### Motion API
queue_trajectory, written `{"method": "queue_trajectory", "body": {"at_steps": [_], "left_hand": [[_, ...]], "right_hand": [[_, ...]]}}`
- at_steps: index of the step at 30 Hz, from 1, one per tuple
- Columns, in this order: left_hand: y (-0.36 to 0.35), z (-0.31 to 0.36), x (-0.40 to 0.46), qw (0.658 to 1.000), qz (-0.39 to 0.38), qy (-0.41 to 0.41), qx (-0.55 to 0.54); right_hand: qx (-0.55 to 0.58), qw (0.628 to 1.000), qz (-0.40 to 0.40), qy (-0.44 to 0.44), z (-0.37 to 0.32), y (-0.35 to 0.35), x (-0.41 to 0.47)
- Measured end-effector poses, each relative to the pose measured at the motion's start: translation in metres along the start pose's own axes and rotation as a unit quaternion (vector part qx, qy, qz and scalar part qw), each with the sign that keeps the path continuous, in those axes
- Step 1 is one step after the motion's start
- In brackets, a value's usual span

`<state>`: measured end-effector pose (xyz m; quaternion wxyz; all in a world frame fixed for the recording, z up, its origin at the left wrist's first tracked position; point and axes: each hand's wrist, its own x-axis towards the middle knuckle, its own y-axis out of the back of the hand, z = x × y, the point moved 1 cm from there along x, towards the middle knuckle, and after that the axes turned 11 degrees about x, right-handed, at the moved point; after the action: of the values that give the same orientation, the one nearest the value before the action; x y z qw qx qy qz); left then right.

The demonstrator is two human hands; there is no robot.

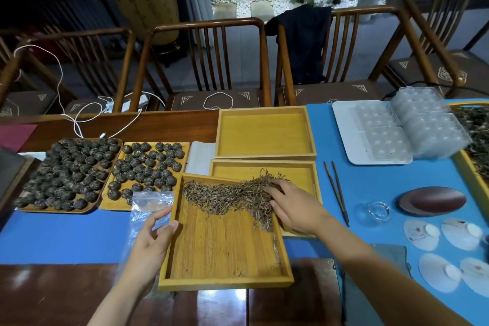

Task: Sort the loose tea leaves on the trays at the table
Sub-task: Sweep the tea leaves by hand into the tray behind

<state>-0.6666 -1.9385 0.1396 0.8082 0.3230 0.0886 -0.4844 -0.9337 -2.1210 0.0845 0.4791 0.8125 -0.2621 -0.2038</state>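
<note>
A wooden tray (225, 254) lies in front of me, its far edge propped on a second tray (299, 171) behind it. Loose brown tea leaves (227, 196) are heaped along its far end and spill over onto the second tray. My right hand (293, 206) rests palm down on the right part of the leaf pile, fingers spread and slightly bent. My left hand (150, 238) holds the tray's left rim, thumb on the edge, with a clear zip bag (148, 206) just beside it. A third, bare tray (264, 135) sits further back.
Two trays of rolled tea balls (68, 174) (148, 169) stand at the left. Wooden tweezers (336, 190), a glass cup (378, 210), a dark oval dish (434, 200), white discs (420, 233) and clear blister packs (412, 127) lie on the blue mat at right. Chairs line the far side.
</note>
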Motion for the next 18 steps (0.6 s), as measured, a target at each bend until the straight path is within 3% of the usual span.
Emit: {"method": "queue_trajectory", "body": {"at_steps": [5, 9, 18], "left_hand": [[0.002, 0.003, 0.0, 1.0, 0.003, -0.004, -0.005], [0.002, 0.002, -0.001, 1.0, -0.003, -0.004, -0.005], [0.003, 0.004, 0.0, 1.0, 0.006, -0.019, 0.001]], "right_hand": [[0.038, 0.999, 0.036, -0.003, -0.005, -0.003, -0.004], [0.032, 0.998, -0.008, 0.047, -0.021, -0.012, 0.001], [0.165, 0.983, 0.019, -0.073, -0.002, -0.017, 0.016]]}}
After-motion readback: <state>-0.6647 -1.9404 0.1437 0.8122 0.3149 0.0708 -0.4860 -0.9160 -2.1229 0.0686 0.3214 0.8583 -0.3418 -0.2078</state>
